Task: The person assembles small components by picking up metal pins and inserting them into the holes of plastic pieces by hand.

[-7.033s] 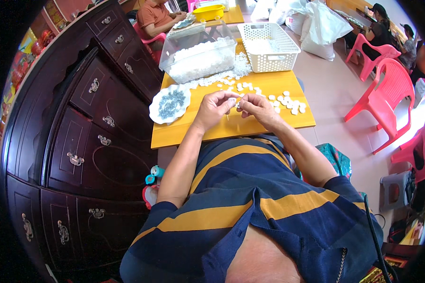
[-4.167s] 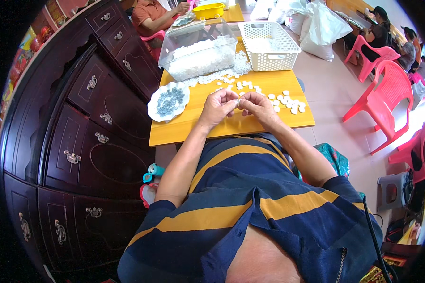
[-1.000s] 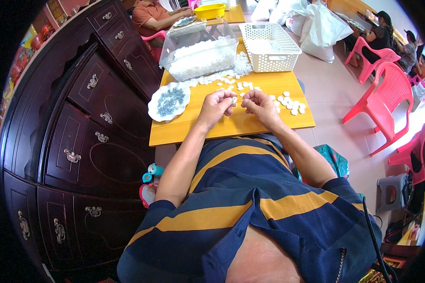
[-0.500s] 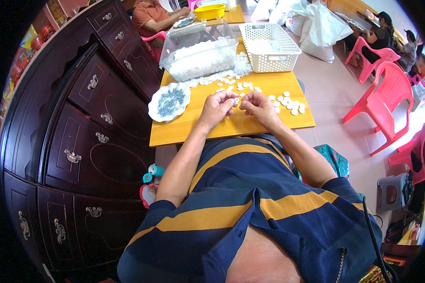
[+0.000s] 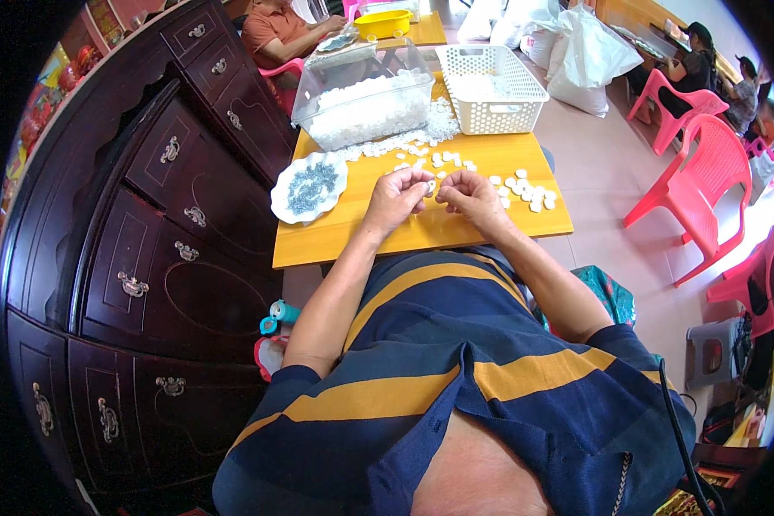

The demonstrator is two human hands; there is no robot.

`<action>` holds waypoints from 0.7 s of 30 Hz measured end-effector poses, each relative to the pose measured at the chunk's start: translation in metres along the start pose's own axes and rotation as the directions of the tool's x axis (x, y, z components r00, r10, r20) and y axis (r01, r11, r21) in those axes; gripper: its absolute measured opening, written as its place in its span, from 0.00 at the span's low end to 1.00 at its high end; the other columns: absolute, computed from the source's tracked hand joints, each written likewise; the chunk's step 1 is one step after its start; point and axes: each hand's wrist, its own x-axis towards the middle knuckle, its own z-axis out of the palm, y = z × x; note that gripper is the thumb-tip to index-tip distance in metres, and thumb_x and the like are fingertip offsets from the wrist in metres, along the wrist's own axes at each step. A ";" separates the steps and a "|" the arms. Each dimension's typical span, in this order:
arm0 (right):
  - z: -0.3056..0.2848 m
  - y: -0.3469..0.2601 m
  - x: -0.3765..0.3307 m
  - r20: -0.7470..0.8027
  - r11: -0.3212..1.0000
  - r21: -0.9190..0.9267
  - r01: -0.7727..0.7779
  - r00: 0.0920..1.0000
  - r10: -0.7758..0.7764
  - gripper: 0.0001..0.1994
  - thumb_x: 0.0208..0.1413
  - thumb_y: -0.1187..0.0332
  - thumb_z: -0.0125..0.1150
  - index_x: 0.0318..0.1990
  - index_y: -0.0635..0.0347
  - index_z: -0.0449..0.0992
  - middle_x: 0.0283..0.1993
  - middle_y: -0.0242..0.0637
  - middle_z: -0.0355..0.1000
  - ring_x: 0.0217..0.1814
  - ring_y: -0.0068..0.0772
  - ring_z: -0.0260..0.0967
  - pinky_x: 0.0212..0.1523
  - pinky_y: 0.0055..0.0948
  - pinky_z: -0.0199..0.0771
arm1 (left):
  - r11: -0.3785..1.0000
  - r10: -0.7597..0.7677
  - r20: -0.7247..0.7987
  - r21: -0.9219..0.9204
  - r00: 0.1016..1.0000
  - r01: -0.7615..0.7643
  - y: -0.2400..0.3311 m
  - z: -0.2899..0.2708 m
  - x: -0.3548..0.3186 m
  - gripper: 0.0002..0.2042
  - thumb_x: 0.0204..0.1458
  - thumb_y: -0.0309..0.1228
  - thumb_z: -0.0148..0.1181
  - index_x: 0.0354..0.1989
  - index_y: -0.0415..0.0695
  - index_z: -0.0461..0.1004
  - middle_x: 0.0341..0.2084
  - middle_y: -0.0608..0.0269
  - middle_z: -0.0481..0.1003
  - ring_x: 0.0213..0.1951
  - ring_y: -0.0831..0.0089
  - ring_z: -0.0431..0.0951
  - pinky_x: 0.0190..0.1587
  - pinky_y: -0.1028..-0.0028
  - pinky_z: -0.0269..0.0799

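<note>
Over the yellow table [image 5: 335, 245], the left hand [image 5: 396, 196] and right hand [image 5: 469, 193] are pinching one small white piece [image 5: 431, 187] between curled fingertips; its long axis is too small to tell.

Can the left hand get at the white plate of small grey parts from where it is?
Probably yes. The left hand works with the right hand mid-table; the white plate lies just to its left on the yellow table, with only bare tabletop between.
</note>
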 end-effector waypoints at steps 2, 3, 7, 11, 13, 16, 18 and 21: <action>0.000 -0.001 0.000 0.001 1.000 0.001 -0.001 1.000 0.001 0.06 0.61 0.71 0.61 0.40 0.64 0.75 0.34 0.31 0.76 0.36 0.19 0.74 0.35 0.20 0.74 | 1.000 0.006 0.003 0.006 1.000 -0.006 -0.001 0.000 0.000 0.10 0.61 0.29 0.57 0.47 0.39 0.78 0.29 0.69 0.78 0.25 0.86 0.73 0.30 0.83 0.72; 0.000 -0.001 0.000 0.000 1.000 0.013 -0.005 1.000 0.005 0.06 0.61 0.71 0.61 0.40 0.64 0.75 0.34 0.31 0.76 0.36 0.19 0.74 0.35 0.20 0.74 | 1.000 0.006 0.002 0.006 1.000 -0.006 -0.001 0.000 0.000 0.10 0.61 0.29 0.57 0.47 0.39 0.78 0.29 0.69 0.78 0.25 0.86 0.73 0.30 0.83 0.72; 0.000 -0.001 0.000 0.003 1.000 0.012 -0.014 1.000 0.014 0.06 0.61 0.71 0.62 0.40 0.64 0.75 0.34 0.31 0.76 0.36 0.19 0.74 0.35 0.19 0.74 | 1.000 -0.010 0.005 0.008 1.000 0.010 -0.001 0.000 0.000 0.10 0.60 0.28 0.58 0.47 0.39 0.78 0.30 0.69 0.79 0.25 0.86 0.74 0.30 0.83 0.72; 0.000 0.001 0.000 0.002 1.000 0.003 -0.022 1.000 0.022 0.06 0.61 0.70 0.62 0.40 0.64 0.75 0.34 0.32 0.77 0.36 0.19 0.74 0.35 0.19 0.74 | 1.000 0.004 0.018 0.000 1.000 -0.004 -0.002 0.001 0.001 0.09 0.60 0.28 0.58 0.46 0.39 0.78 0.29 0.69 0.79 0.25 0.85 0.74 0.30 0.83 0.72; 0.000 0.002 0.001 -0.003 1.000 -0.014 -0.016 1.000 0.016 0.07 0.61 0.70 0.62 0.41 0.64 0.75 0.34 0.32 0.77 0.35 0.19 0.74 0.34 0.19 0.75 | 1.000 0.006 0.016 0.011 1.000 -0.006 -0.001 0.001 0.000 0.09 0.60 0.28 0.59 0.46 0.39 0.78 0.29 0.69 0.79 0.25 0.85 0.74 0.30 0.83 0.72; 0.000 0.002 0.001 -0.035 0.999 -0.029 -0.039 0.999 0.038 0.08 0.60 0.70 0.62 0.42 0.65 0.76 0.34 0.33 0.78 0.34 0.19 0.74 0.34 0.19 0.75 | 1.000 0.013 0.015 0.024 1.000 -0.013 -0.001 0.002 0.000 0.09 0.60 0.29 0.59 0.45 0.39 0.79 0.30 0.68 0.79 0.25 0.86 0.74 0.30 0.83 0.72; 0.000 0.004 0.001 -0.029 0.999 -0.023 -0.032 0.999 0.031 0.08 0.61 0.70 0.62 0.42 0.65 0.76 0.34 0.33 0.78 0.33 0.19 0.74 0.34 0.19 0.75 | 1.000 0.018 0.016 0.025 1.000 -0.018 -0.001 0.002 0.000 0.09 0.60 0.29 0.60 0.44 0.39 0.79 0.30 0.68 0.80 0.25 0.86 0.74 0.30 0.83 0.72; 0.001 0.003 -0.001 -0.004 0.998 -0.042 -0.051 0.999 0.051 0.08 0.61 0.70 0.62 0.42 0.65 0.78 0.34 0.32 0.78 0.33 0.19 0.74 0.34 0.19 0.75 | 0.998 0.010 0.011 0.056 1.000 -0.010 -0.002 0.002 0.000 0.09 0.60 0.29 0.60 0.44 0.39 0.80 0.31 0.67 0.80 0.26 0.85 0.74 0.31 0.83 0.73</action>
